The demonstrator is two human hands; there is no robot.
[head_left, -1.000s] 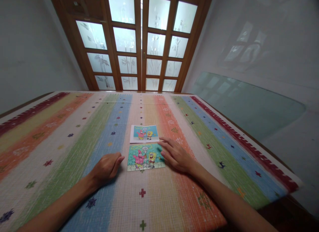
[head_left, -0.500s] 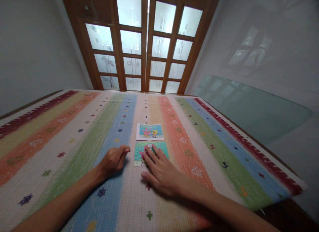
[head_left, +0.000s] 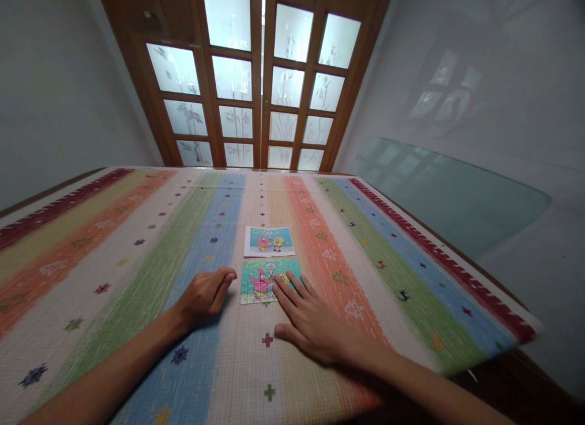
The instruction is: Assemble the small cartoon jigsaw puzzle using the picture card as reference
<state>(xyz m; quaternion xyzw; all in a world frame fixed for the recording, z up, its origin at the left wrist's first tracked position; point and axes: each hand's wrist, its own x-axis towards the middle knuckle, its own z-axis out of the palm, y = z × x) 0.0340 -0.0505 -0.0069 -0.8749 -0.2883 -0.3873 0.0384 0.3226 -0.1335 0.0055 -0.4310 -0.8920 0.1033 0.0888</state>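
Note:
A small cartoon jigsaw puzzle [head_left: 262, 279] lies flat on the striped tablecloth [head_left: 137, 273]. Just beyond it sits a printed reference picture [head_left: 269, 240] with the same cartoon figures. My right hand [head_left: 311, 318] lies flat with fingers stretched out, its fingertips resting on the puzzle's right part. My left hand [head_left: 203, 295] rests on the cloth just left of the puzzle, fingers loosely curled, holding nothing that I can see.
The table's right edge [head_left: 457, 254] runs diagonally, with a glass pane [head_left: 457, 193] leaning against the wall beyond it. Wooden doors with frosted glass panels [head_left: 256, 78] stand behind the table's far edge.
My right hand moved from the puzzle's right side onto the puzzle, then slid back a little so more of the picture shows. The left hand stayed put.

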